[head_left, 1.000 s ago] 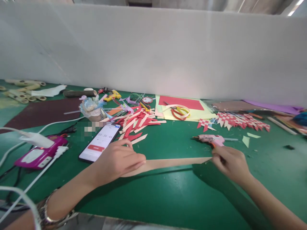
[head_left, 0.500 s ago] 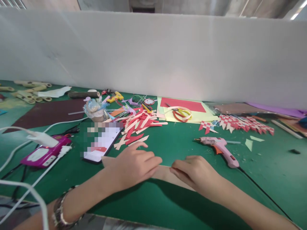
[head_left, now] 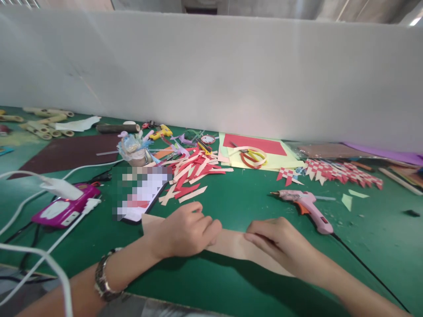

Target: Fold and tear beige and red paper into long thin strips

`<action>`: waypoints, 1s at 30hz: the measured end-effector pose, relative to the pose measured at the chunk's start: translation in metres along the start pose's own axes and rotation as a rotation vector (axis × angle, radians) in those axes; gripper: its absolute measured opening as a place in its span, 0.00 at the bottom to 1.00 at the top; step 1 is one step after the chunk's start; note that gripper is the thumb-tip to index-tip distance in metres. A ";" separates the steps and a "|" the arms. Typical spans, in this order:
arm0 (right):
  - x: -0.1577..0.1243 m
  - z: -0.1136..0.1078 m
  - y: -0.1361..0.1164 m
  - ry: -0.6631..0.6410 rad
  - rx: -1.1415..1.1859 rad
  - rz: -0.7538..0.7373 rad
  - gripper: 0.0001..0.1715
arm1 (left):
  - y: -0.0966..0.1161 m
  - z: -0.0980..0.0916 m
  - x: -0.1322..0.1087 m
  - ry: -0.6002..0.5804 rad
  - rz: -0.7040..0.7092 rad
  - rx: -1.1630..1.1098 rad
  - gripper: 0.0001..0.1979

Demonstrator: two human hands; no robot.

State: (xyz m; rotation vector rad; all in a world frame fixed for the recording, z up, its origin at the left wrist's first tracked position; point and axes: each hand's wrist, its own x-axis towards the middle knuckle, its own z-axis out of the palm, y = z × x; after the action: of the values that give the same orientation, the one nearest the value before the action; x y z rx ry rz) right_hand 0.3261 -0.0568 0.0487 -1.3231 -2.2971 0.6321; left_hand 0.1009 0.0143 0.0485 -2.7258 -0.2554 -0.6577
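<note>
A long tan paper strip (head_left: 231, 244) lies flat on the green table (head_left: 231, 281) in front of me. My left hand (head_left: 187, 231) rests on its left part with the fingers curled down on the paper. My right hand (head_left: 276, 240) presses its fingers flat on the strip just to the right, a short gap between the two hands. A pink glue gun (head_left: 306, 204) lies beyond my right hand. A phone (head_left: 142, 196) lies just behind my left hand.
A heap of red and cream paper strips (head_left: 191, 169) sits mid-table. Scissors (head_left: 249, 155) lie on yellow and red sheets, woven red-white pieces (head_left: 340, 171) at the right. A magenta device (head_left: 64, 211) with white cables is at left. A white partition (head_left: 211, 75) closes the back.
My right hand moved from the strip's far right end in to beside my left hand. The strip, first stretched out between the hands, now lies pressed on the table.
</note>
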 end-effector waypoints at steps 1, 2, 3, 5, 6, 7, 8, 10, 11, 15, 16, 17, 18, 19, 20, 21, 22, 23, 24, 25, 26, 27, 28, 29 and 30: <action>-0.003 -0.004 0.003 0.001 0.012 0.016 0.20 | -0.004 0.000 -0.005 -0.008 -0.005 0.003 0.14; -0.007 -0.008 0.007 0.002 0.017 0.033 0.20 | -0.008 0.000 -0.010 -0.011 -0.012 0.012 0.14; -0.012 -0.012 0.011 0.002 0.017 0.049 0.20 | -0.013 -0.001 -0.017 -0.014 -0.027 0.030 0.14; -0.022 -0.020 0.022 -0.003 -0.002 0.078 0.19 | -0.022 -0.001 -0.032 -0.028 -0.070 0.097 0.15; -0.028 -0.023 0.028 -0.002 -0.018 0.089 0.19 | -0.028 -0.002 -0.041 -0.047 -0.093 0.151 0.15; -0.034 -0.026 0.034 0.005 -0.038 0.097 0.19 | -0.033 -0.003 -0.049 -0.071 -0.115 0.213 0.15; -0.039 -0.029 0.040 0.022 -0.061 0.105 0.19 | -0.037 -0.005 -0.056 -0.097 -0.135 0.277 0.15; -0.047 -0.034 0.048 0.055 -0.102 0.099 0.17 | -0.043 -0.011 -0.065 -0.127 -0.185 0.369 0.14; -0.049 -0.035 0.049 0.071 -0.121 0.089 0.17 | -0.044 -0.014 -0.065 -0.114 -0.223 0.377 0.14; -0.042 -0.033 0.038 0.037 -0.173 -0.003 0.15 | -0.025 -0.023 -0.034 0.041 -0.332 0.108 0.08; -0.038 -0.032 0.032 0.021 -0.191 -0.037 0.14 | -0.016 -0.024 -0.022 0.043 -0.304 -0.007 0.09; -0.034 -0.030 0.026 0.004 -0.209 -0.080 0.14 | -0.008 -0.023 -0.010 0.014 -0.274 -0.102 0.13; -0.031 -0.030 0.020 0.000 -0.228 -0.122 0.14 | 0.000 -0.021 0.000 -0.006 -0.258 -0.181 0.18; -0.028 -0.030 0.015 0.002 -0.245 -0.161 0.15 | 0.006 -0.019 0.008 -0.018 -0.247 -0.252 0.22; -0.027 -0.031 0.010 0.005 -0.258 -0.191 0.15 | 0.011 -0.016 0.014 -0.029 -0.242 -0.317 0.23; -0.026 -0.032 0.007 0.015 -0.266 -0.214 0.16 | 0.014 -0.013 0.017 -0.033 -0.245 -0.370 0.21; -0.026 -0.033 0.005 0.028 -0.275 -0.227 0.16 | 0.016 -0.010 0.019 -0.035 -0.254 -0.414 0.18; -0.026 -0.034 0.004 0.046 -0.291 -0.232 0.15 | 0.017 -0.007 0.019 -0.042 -0.267 -0.448 0.18; -0.025 -0.033 0.003 0.072 -0.313 -0.235 0.14 | 0.018 -0.005 0.019 -0.056 -0.279 -0.474 0.18; -0.023 -0.031 0.002 0.103 -0.337 -0.238 0.12 | 0.018 -0.004 0.019 -0.074 -0.290 -0.493 0.19; -0.021 -0.027 0.000 0.135 -0.360 -0.246 0.10 | 0.019 -0.003 0.020 -0.093 -0.298 -0.504 0.19; -0.017 -0.022 -0.002 0.165 -0.378 -0.257 0.10 | 0.020 -0.002 0.021 -0.107 -0.304 -0.509 0.20; -0.012 -0.016 -0.004 0.195 -0.386 -0.271 0.10 | 0.021 -0.002 0.023 -0.116 -0.308 -0.513 0.20; -0.006 -0.010 -0.007 0.220 -0.386 -0.290 0.11 | 0.023 -0.002 0.025 -0.116 -0.317 -0.517 0.21; -0.001 -0.004 -0.009 0.252 -0.383 -0.305 0.13 | 0.025 -0.002 0.027 -0.113 -0.328 -0.525 0.21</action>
State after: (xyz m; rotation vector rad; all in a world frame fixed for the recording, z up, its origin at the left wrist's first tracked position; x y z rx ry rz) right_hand 0.3222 -0.0610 0.0568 -1.0923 -2.4074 -0.0758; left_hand 0.1299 -0.0068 0.0559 -3.2658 -0.6495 -0.7409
